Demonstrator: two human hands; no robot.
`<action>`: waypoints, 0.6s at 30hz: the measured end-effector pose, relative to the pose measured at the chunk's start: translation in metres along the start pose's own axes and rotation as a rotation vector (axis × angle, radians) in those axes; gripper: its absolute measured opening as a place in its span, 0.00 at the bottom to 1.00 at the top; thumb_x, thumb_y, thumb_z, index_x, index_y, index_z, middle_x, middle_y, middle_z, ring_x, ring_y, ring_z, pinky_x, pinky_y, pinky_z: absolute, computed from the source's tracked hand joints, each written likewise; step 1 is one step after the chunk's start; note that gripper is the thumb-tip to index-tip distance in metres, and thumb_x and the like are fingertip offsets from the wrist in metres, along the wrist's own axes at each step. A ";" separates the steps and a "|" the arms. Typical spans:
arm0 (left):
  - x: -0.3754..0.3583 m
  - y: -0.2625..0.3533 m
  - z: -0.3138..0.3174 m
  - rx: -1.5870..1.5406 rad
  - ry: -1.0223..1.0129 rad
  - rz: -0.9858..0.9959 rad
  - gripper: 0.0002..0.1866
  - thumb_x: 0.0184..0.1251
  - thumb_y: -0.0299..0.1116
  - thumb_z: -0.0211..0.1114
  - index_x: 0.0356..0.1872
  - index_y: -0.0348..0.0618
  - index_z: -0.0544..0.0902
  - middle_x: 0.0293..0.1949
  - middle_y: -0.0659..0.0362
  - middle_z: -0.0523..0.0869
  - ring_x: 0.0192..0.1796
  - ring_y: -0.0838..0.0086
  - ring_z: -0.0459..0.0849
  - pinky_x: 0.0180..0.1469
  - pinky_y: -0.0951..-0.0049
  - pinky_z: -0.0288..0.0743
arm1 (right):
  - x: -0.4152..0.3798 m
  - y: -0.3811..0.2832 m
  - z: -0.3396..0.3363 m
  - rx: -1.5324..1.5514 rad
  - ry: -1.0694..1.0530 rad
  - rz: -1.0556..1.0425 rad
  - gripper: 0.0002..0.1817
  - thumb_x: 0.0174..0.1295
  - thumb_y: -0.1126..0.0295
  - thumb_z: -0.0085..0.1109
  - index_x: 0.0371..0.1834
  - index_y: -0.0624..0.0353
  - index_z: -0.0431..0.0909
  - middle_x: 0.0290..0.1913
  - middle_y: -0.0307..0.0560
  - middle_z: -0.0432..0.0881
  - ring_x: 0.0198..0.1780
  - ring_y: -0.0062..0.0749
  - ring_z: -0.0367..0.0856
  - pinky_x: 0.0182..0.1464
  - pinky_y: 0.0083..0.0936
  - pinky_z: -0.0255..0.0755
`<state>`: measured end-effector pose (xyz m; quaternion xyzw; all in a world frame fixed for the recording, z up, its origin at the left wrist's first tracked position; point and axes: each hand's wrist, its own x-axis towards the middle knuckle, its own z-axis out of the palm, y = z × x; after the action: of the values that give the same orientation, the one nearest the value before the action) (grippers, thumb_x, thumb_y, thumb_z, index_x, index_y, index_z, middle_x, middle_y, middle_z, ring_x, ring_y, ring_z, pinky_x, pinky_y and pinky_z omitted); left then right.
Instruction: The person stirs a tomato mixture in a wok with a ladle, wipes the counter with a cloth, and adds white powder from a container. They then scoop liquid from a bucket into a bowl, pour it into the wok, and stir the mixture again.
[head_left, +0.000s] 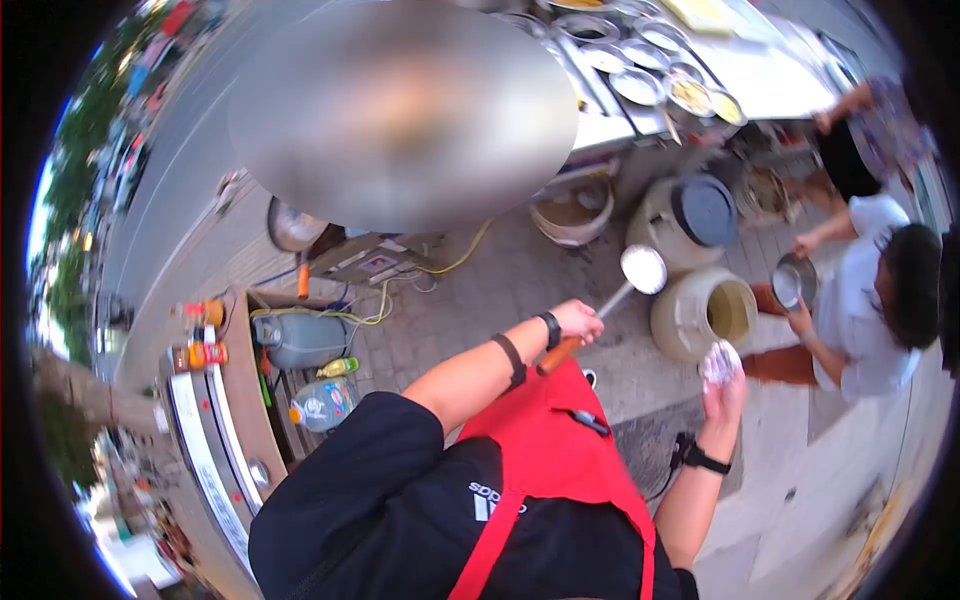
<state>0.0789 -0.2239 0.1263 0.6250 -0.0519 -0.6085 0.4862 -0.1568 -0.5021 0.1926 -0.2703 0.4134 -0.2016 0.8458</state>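
My left hand [578, 322] is closed around the shaft of a ladle [643, 270], just above its wooden handle. The round, pale head of the ladle points away from me to the right, over the paved ground and near the cream barrels. To the right, my raised right hand [722, 395] has its fingers closed on a crinkled, shiny, see-through bundle [720, 362] that looks like plastic. I wear a red apron [560, 440] with a dark pen-like item clipped to it.
A co-worker [870, 300] at the right holds a metal bowl [793, 280]. Beside them stand an open cream barrel [690, 315] and a lidded one [690, 215]. A counter [790, 90] with several bowls is at the back. Left are a gas cylinder [305, 338] and a wok [292, 225].
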 end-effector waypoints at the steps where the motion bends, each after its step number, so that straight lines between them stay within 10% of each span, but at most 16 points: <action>1: -0.003 0.003 -0.003 0.011 -0.015 0.018 0.06 0.64 0.33 0.65 0.33 0.41 0.82 0.29 0.64 0.84 0.26 0.81 0.80 0.27 0.76 0.76 | -0.003 0.003 -0.002 0.000 -0.107 -0.032 0.18 0.72 0.67 0.49 0.59 0.68 0.75 0.52 0.53 0.83 0.52 0.39 0.82 0.52 0.32 0.78; 5: -0.054 0.042 0.011 -0.126 -0.141 0.140 0.06 0.70 0.32 0.61 0.32 0.45 0.79 0.23 0.68 0.76 0.24 0.82 0.72 0.25 0.78 0.66 | -0.033 0.022 -0.019 0.161 -0.340 -0.114 0.18 0.72 0.61 0.51 0.53 0.64 0.77 0.51 0.53 0.83 0.51 0.42 0.83 0.57 0.42 0.77; 18: 0.051 0.032 0.009 0.099 -0.246 -0.077 0.11 0.69 0.30 0.60 0.49 0.37 0.78 0.29 0.61 0.81 0.22 0.79 0.78 0.23 0.77 0.75 | -0.141 0.006 -0.120 -0.023 0.340 -0.211 0.13 0.71 0.75 0.42 0.49 0.68 0.77 0.43 0.51 0.84 0.42 0.38 0.85 0.44 0.35 0.81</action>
<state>0.1017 -0.2791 0.1132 0.5702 -0.1170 -0.6956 0.4211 -0.3348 -0.4527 0.2107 -0.2839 0.5217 -0.3273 0.7349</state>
